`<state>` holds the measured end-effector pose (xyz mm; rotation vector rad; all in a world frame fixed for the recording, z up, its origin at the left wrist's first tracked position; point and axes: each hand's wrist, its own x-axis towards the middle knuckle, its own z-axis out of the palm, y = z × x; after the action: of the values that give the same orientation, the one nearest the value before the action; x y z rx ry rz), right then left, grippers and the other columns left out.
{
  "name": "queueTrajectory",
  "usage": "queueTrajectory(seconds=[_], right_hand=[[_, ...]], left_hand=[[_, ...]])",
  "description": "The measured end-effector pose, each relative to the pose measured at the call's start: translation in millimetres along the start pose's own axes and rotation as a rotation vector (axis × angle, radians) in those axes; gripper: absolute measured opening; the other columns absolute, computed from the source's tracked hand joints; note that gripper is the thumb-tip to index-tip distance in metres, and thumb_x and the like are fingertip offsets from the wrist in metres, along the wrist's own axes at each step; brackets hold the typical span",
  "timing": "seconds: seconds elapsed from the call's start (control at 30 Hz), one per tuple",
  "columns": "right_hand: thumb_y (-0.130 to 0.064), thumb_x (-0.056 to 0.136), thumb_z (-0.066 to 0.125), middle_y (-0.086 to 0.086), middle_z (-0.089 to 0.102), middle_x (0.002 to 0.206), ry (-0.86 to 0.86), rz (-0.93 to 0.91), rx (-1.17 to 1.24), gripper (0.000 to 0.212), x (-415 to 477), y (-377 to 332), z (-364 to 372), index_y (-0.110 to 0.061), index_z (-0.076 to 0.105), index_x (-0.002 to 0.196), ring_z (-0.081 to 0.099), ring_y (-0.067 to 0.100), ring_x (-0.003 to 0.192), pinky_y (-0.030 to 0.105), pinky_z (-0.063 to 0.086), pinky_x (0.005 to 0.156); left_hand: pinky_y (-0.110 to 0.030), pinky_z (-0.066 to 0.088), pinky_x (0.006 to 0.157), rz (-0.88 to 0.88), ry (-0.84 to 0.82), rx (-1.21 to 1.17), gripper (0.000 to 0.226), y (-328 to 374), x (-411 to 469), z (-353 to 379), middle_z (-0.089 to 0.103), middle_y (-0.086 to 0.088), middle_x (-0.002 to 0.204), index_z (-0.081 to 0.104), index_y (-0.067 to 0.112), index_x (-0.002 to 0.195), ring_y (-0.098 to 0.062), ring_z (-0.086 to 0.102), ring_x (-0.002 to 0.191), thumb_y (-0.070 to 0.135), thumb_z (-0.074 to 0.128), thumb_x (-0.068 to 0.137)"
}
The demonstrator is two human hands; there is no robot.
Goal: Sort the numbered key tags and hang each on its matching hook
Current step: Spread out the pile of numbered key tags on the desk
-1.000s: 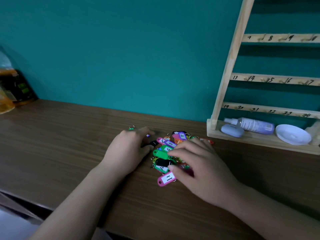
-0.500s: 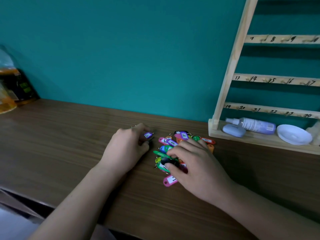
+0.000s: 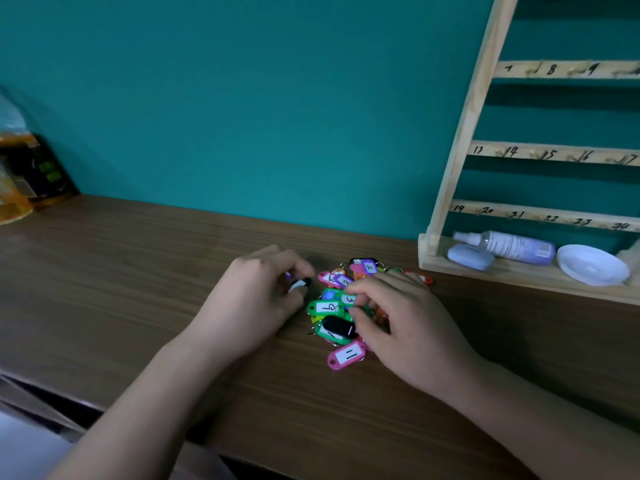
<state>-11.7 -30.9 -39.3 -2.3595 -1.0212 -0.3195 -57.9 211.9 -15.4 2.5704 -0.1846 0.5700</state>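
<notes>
A heap of coloured key tags [image 3: 341, 308] lies on the brown table [image 3: 138, 271], among them a pink tag marked 11 [image 3: 346, 355], a black one [image 3: 337, 326] and a green one [image 3: 325, 307]. My left hand [image 3: 256, 306] sits just left of the heap, its fingers curled round a small black tag [image 3: 300, 284]. My right hand [image 3: 408, 327] lies over the heap's right side and pinches a green tag [image 3: 349, 299]. The wooden hook rack [image 3: 471, 109] with numbered rails stands at the right against the wall.
On the rack's bottom ledge lie a lilac spray bottle [image 3: 512, 251], a pale blue oval case [image 3: 469, 257] and a white dish [image 3: 592, 265]. A dark box and orange bag [image 3: 24, 178] stand at the far left. The table's near edge runs bottom left.
My left hand now holds a black tag where a purple one showed before. My right hand has slid up over the heap and pinched a green tag, uncovering the pink 11 tag.
</notes>
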Motion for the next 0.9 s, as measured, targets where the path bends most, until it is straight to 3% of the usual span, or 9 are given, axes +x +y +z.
queueTrajectory(seconds=[0.17, 0.37, 0.53, 0.67, 0.8, 0.9], right_hand=[[-0.033, 0.095, 0.069, -0.02, 0.064, 0.1, -0.012, -0.053, -0.018, 0.015, -3.9, 0.4, -1.5, -0.028, 0.071, 0.109, 0.056, -0.002, 0.098, 0.029, 0.044, 0.093], [-0.047, 0.094, 0.069, -0.024, 0.059, 0.106, -0.066, -0.105, -0.04, 0.026, -5.8, 2.6, 1.5, -0.033, 0.069, 0.116, 0.054, -0.002, 0.105, 0.031, 0.044, 0.095], [-0.039, 0.096, 0.073, -0.024, 0.06, 0.108, -0.088, -0.137, 0.076, 0.026, -7.4, 3.6, 2.0, -0.029, 0.071, 0.121, 0.058, 0.0, 0.105, 0.023, 0.047, 0.09], [-0.038, 0.1, 0.068, -0.019, 0.061, 0.12, -0.028, -0.089, 0.011, 0.03, -4.4, 8.1, -1.0, -0.026, 0.071, 0.127, 0.056, 0.0, 0.118, 0.029, 0.048, 0.1], [-0.038, 0.103, 0.064, -0.018, 0.057, 0.13, -0.059, -0.028, -0.083, 0.034, -2.3, 12.3, -3.1, -0.026, 0.069, 0.135, 0.05, 0.002, 0.127, 0.035, 0.046, 0.108], [-0.052, 0.103, 0.057, -0.024, 0.051, 0.136, -0.131, -0.017, -0.09, 0.045, -3.8, 11.7, -2.5, -0.034, 0.063, 0.143, 0.043, -0.002, 0.131, 0.032, 0.04, 0.113]], left_hand=[[-0.016, 0.046, 0.085, 0.127, -0.18, -0.099, 0.029, 19.2, -9.6, -1.2, 0.063, 0.017, 0.102, 0.079, 0.032, 0.105, -0.004, 0.063, 0.097, 0.023, 0.089, 0.08], [-0.011, 0.04, 0.089, 0.112, -0.311, -0.06, 0.037, 22.4, -12.7, 0.9, 0.063, 0.018, 0.109, 0.078, 0.036, 0.112, 0.001, 0.059, 0.104, 0.03, 0.091, 0.077], [-0.013, 0.042, 0.073, 0.042, -0.35, -0.053, 0.021, 16.0, -16.7, -8.1, 0.068, 0.018, 0.092, 0.076, 0.036, 0.092, -0.001, 0.063, 0.09, 0.039, 0.09, 0.076], [-0.029, 0.05, 0.087, 0.059, -0.303, -0.057, 0.021, 15.7, -18.2, -7.8, 0.062, 0.016, 0.1, 0.073, 0.033, 0.094, -0.006, 0.061, 0.096, 0.038, 0.087, 0.079], [-0.021, 0.045, 0.1, 0.116, -0.319, -0.076, 0.029, 17.8, -19.0, -4.5, 0.059, 0.019, 0.114, 0.074, 0.035, 0.117, -0.002, 0.059, 0.11, 0.033, 0.082, 0.089], [-0.023, 0.048, 0.095, 0.103, -0.331, -0.061, 0.027, 16.0, -19.5, -6.0, 0.063, 0.019, 0.11, 0.075, 0.035, 0.112, -0.002, 0.06, 0.107, 0.034, 0.084, 0.087]])
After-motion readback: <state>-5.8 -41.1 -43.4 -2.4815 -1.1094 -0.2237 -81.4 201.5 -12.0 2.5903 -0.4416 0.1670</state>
